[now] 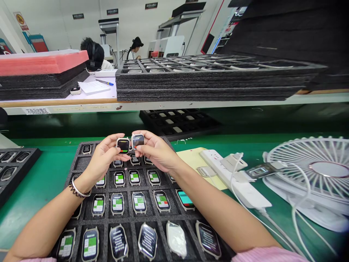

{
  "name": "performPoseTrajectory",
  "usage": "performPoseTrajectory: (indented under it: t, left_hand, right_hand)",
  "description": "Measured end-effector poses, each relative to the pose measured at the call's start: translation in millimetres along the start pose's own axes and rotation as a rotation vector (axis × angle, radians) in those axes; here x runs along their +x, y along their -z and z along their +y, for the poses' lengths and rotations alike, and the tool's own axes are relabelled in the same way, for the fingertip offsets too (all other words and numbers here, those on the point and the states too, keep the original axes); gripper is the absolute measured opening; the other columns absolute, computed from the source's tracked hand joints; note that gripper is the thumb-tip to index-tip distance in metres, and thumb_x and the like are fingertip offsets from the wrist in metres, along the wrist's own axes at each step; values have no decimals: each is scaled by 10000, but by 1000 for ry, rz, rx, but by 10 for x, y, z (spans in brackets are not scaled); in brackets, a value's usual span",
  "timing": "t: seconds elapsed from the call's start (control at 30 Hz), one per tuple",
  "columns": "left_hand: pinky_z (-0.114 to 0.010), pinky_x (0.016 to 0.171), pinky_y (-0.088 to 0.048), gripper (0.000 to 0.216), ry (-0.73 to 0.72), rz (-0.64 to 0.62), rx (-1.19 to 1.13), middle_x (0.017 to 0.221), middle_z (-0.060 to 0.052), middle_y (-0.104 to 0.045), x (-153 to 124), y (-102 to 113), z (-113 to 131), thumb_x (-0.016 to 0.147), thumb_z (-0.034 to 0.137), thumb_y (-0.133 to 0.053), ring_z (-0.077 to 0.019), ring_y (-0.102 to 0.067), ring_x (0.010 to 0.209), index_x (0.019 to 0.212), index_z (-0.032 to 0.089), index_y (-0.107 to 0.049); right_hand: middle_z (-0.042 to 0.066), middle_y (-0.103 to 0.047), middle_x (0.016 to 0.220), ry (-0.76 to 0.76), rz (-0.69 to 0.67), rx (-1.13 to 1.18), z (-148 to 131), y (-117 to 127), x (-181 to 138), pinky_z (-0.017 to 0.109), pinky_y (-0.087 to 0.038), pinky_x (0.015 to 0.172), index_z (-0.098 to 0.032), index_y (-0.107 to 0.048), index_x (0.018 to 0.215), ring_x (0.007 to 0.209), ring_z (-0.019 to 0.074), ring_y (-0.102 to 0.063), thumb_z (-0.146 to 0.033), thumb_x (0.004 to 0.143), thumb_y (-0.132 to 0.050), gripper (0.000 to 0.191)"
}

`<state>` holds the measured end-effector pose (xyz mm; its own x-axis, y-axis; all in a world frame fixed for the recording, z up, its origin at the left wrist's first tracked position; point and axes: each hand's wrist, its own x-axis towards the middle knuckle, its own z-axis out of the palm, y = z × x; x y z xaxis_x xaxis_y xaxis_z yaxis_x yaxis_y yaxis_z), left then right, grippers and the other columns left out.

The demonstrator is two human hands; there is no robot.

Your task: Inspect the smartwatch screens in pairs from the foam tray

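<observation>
My left hand [102, 156] holds a small smartwatch body [123, 145] whose screen glows green and red. My right hand [155, 150] holds a second watch body [137, 140] with a dark screen right beside it. Both are raised just above a black foam tray [80, 162] on the green table. The tray's pockets hold several watch bodies, many with lit green screens [139, 202], and some dark ones [147, 240] in the nearest row. A bracelet circles my left wrist.
A white power strip [242, 189] with plugs and cables lies to the right, by a white fan [313, 171] laid flat. A yellow sheet [192, 158] lies under the strip. Another tray [12, 163] sits left; stacked trays [207, 78] fill the shelf. Two people sit beyond.
</observation>
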<state>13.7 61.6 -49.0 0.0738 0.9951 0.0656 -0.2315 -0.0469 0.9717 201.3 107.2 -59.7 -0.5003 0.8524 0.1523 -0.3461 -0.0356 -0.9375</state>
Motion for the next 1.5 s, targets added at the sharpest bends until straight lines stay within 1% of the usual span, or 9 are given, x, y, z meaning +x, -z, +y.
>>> performPoseTrajectory:
  t: [0.2,0.4,0.57,0.73,0.97,1.07,1.13,1.27,1.5]
  left_hand:
    - [-329,700,-613,457,4,-2,-45,987,-40,-708,11,12,7,732,210,-712,-173,-724,670,1181,176,-632]
    - [-300,676,-591,449,24,23,-106,960,-50,-708,30,24,11,739,206,-710,-177,-719,689,1178,162,-626]
    - [-301,700,-603,499,63,59,-165,931,-68,-728,23,14,47,744,172,-701,-177,-718,694,1232,132,-603]
    - [-323,709,-618,517,58,70,-157,922,-89,-736,40,-35,226,748,131,-673,-184,-717,693,1257,103,-584]
    - [-296,681,-601,565,-239,-15,-41,886,-44,-725,206,-206,893,695,123,-655,-167,-714,628,1253,119,-568]
    - [-289,695,-596,574,-392,-37,5,888,-25,-711,271,-290,1166,698,134,-648,-152,-714,644,1267,142,-574]
    - [-285,705,-594,566,-479,-37,34,883,-8,-696,308,-333,1298,707,133,-649,-138,-708,649,1268,169,-590]
    - [-262,704,-584,592,-631,-50,104,868,7,-677,388,-380,1466,709,126,-718,-118,-688,663,1283,217,-609]
    - [-256,704,-569,684,-807,-79,182,943,-12,-696,477,-401,1620,664,186,-865,-125,-664,692,1297,279,-626]
  right_hand:
    - [-2,-674,880,-15,-8,69,18,26,21,243,-502,629,-203,-624,1103,651,124,-632,-170,724,-774,409]
    - [68,-710,878,-122,-40,208,-3,61,61,271,-553,587,-173,-615,1143,681,199,-713,-325,883,-705,314]
    - [86,-711,841,-119,-19,187,6,38,89,256,-549,557,-140,-611,1165,631,190,-706,-222,965,-569,220]
    - [68,-693,789,-94,-1,216,-145,-12,180,251,-522,518,-137,-608,1111,545,175,-668,-186,940,-542,190]
    - [62,-685,761,100,-81,114,-917,-247,359,242,-506,502,-149,-581,1086,554,170,-653,-209,1018,-350,247]
    - [46,-677,768,225,-153,61,-1231,-332,427,238,-520,539,-149,-553,1114,579,158,-653,-210,973,-434,194]
    - [28,-676,787,299,-209,21,-1384,-360,469,231,-525,559,-154,-533,1132,597,146,-652,-184,887,-547,247]
    - [0,-669,833,419,-309,-84,-1596,-376,532,232,-532,594,-160,-514,1177,661,134,-656,-103,731,-629,463]
    - [-11,-646,854,554,-377,-198,-1826,-422,501,243,-550,633,-157,-496,1226,734,139,-666,-93,709,-632,538]
